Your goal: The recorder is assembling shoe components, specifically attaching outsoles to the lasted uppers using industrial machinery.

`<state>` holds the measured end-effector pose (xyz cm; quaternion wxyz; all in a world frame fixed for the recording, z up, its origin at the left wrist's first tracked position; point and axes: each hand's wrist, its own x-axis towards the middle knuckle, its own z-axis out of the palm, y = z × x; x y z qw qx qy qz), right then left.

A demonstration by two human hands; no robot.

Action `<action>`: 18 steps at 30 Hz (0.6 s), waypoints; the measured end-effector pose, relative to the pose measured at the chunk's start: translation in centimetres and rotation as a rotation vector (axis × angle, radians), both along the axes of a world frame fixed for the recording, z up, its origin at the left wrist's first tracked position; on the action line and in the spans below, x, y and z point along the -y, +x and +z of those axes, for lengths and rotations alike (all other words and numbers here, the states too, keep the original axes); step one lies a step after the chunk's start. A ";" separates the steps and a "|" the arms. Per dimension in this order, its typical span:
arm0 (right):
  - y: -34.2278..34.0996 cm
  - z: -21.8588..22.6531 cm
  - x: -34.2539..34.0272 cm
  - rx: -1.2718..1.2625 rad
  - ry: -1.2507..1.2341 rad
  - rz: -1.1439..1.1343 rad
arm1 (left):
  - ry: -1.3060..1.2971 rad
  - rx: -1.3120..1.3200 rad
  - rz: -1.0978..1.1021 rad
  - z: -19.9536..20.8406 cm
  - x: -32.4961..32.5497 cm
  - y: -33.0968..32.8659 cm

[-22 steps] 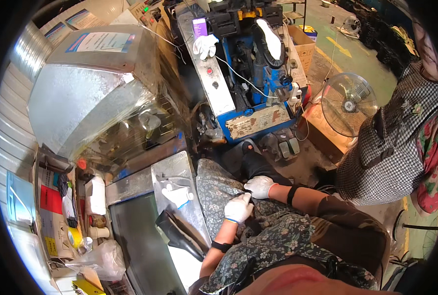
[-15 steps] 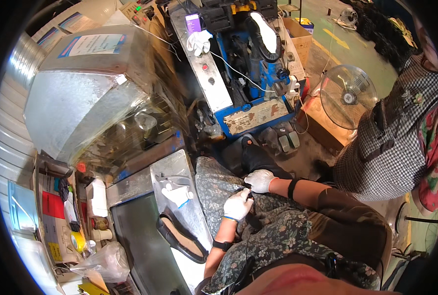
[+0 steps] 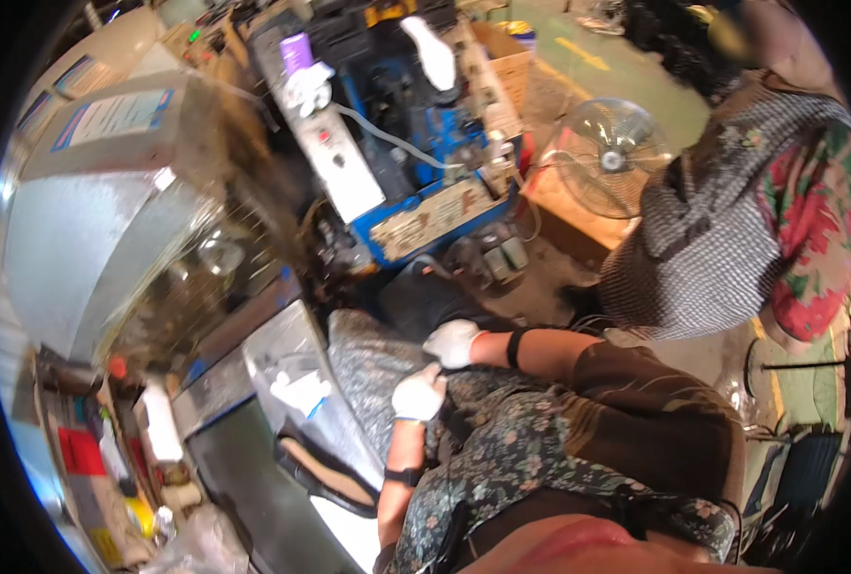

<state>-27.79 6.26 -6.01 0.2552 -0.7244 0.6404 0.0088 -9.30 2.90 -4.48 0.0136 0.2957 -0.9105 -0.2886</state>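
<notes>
Both my hands wear white gloves and lie close together over the floral apron (image 3: 502, 430) on my lap. My left hand (image 3: 419, 395) is closed, its fingertips near the right one; what it grips, if anything, is too blurred and hidden to name. My right hand (image 3: 452, 344) is also closed, just beyond the left over my dark trouser leg, and its fingers' contents are hidden. To the left of my left hand, a black shoe (image 3: 322, 474) with a tan insole lies on the metal bench (image 3: 280, 352). A loose white glove (image 3: 301, 392) rests beside it.
Ahead stands a blue machine (image 3: 411, 225) carrying a shoe form with a white sole (image 3: 430, 55). A metal-hooded machine (image 3: 81, 225) is at left, above an open box of supplies (image 3: 86, 459). At right are a fan (image 3: 614, 161) and a person in a checked apron (image 3: 703, 220).
My view has turned, so the scene sits further left and is blurred. My hands stay together over my lap. The person at right has turned and shows more of a floral sleeve.
</notes>
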 end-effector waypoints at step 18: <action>0.2 0.6 -0.2 0.018 -0.041 -0.011 | -0.009 -0.029 -0.032 0.1 0.2 0.2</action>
